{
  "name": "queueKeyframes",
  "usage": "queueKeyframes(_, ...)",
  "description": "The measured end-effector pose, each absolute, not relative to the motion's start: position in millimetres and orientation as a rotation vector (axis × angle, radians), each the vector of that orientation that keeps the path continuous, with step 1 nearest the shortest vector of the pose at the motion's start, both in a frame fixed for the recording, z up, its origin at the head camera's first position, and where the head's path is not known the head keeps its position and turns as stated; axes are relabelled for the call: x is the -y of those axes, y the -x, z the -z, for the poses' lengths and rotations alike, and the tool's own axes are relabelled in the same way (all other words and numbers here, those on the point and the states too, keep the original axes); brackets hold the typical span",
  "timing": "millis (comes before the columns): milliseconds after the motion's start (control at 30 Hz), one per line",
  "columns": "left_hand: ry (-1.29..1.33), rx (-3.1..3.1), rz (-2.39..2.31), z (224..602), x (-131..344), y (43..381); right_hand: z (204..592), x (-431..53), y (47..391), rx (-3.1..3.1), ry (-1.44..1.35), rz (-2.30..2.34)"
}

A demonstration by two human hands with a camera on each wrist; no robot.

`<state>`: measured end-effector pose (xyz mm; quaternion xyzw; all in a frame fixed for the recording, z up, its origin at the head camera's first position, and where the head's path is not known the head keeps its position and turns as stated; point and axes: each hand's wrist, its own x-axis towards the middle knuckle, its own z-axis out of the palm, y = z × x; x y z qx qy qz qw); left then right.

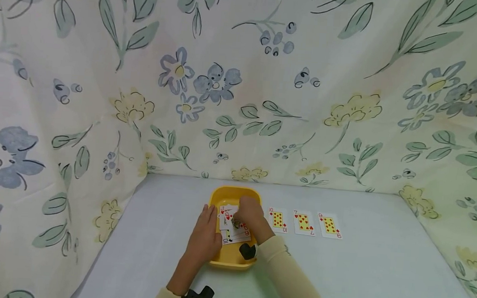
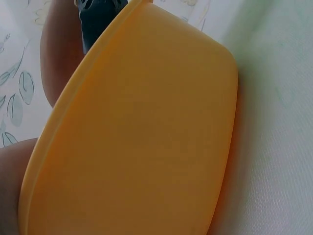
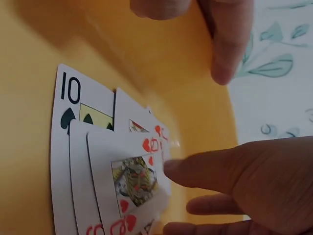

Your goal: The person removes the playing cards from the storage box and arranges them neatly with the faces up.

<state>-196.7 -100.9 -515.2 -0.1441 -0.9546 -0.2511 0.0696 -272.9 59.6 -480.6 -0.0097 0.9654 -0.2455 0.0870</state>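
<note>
A yellow tray (image 1: 230,265) holds a loose pile of face-up playing cards (image 1: 236,236). On top lies a queen of hearts (image 3: 137,176), overlapping a ten of spades (image 3: 73,98) and other cards. My left hand (image 1: 205,234) lies over the tray's left side with its fingers extended; its thumb (image 3: 205,169) touches the edge of the pile. Over the upper right of the tray, my right hand (image 1: 250,212) hangs above the cards with fingers bent and apart. Nothing shows between its fingers (image 3: 230,44). In the left wrist view the tray's outer wall (image 2: 137,122) hides the cards.
To the right of the tray, a red ten (image 1: 278,220), a red seven (image 1: 304,223) and a red nine (image 1: 330,225) lie face up in a row on the white table (image 1: 379,269). Floral cloth (image 1: 242,89) hangs behind the table and along its sides.
</note>
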Motion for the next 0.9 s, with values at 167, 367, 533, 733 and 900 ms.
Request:
queueKeyframes(167,0.43,2.884,0.759,515,100,197,489,-52,272,-2.9,0.076,0.603)
queueKeyframes(367,0.415,2.897,0.769,515,99,197,497,-51,272,-2.936,0.127,0.556)
queueKeyframes(533,0.42,2.9,0.771,514,99,196,498,-52,272,-2.93,0.12,0.602)
queueKeyframes(733,0.42,2.901,0.775,512,100,195,496,-53,270,-2.97,0.152,0.64)
queueKeyframes(900,0.422,2.897,0.775,510,100,194,487,-57,264,-2.954,0.164,0.77)
